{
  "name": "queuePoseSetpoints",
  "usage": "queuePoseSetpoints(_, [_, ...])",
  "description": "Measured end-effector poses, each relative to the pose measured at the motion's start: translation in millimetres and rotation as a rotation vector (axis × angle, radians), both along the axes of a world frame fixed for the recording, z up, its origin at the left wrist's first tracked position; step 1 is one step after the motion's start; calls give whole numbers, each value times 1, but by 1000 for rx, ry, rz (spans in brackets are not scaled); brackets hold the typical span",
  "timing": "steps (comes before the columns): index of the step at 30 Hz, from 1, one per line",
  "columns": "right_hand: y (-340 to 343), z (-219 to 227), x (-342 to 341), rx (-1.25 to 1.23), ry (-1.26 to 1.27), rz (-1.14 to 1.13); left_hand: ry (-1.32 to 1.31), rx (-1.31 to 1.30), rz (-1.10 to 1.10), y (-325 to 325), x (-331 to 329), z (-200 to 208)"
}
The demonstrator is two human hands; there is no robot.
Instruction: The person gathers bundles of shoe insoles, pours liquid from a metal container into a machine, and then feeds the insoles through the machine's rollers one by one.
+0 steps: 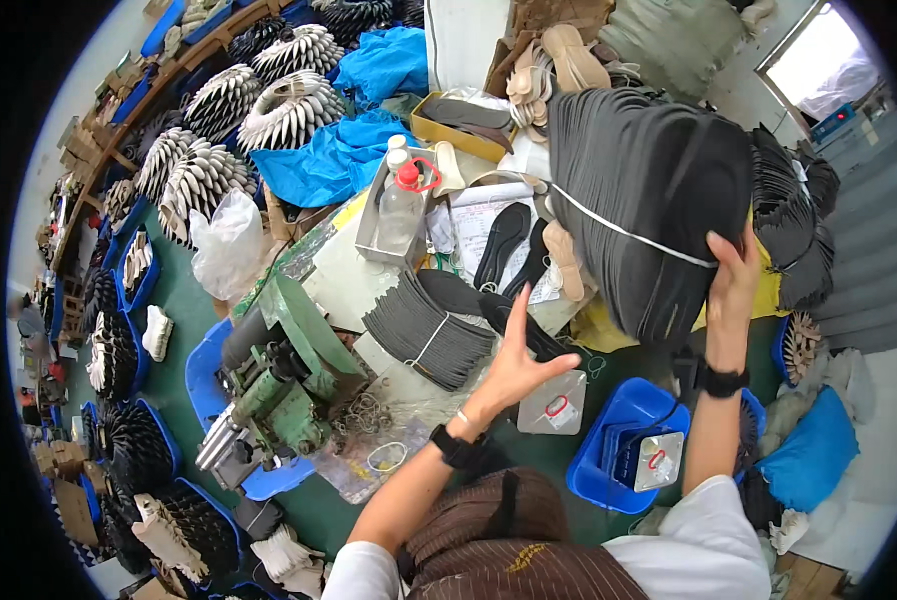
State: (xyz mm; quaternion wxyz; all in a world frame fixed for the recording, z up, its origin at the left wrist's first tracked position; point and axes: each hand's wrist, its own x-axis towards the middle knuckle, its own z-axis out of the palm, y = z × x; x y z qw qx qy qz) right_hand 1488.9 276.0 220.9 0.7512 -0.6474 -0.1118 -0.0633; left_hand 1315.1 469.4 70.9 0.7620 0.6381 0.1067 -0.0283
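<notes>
A large, thick bundle of dark grey insoles (pixel 639 180), tied with a white band, stands at the right of the worktable. My right hand (pixel 734 285) grips its right edge, thumb on the front face and the other fingers partly hidden. Fingers spread and holding nothing, my left hand (pixel 514 365) is over the table's near edge. Just beyond it lies a smaller tied bundle of grey insoles (pixel 424 335). Single dark insoles (pixel 504 240) rest on papers between the two bundles, beside a beige insole (pixel 562 255).
A green machine (pixel 284 385) stands at the left. A tray (pixel 369 225) holds a clear bottle with a red cap (pixel 401 215). Below my hands is a blue bin (pixel 594 465). Bundled insoles (pixel 304 110) fill the far left; more dark bundles (pixel 794 220) are at right.
</notes>
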Motion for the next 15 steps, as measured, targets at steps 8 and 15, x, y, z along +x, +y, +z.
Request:
queuePoseSetpoints(8, [-2, -62, -129, 573, 135, 42, -344, 559, -9, 23, -14, 110])
queuePoseSetpoints(15, [27, -162, -257, -291, 604, 308, -279, 1052, -267, 110, -59, 150])
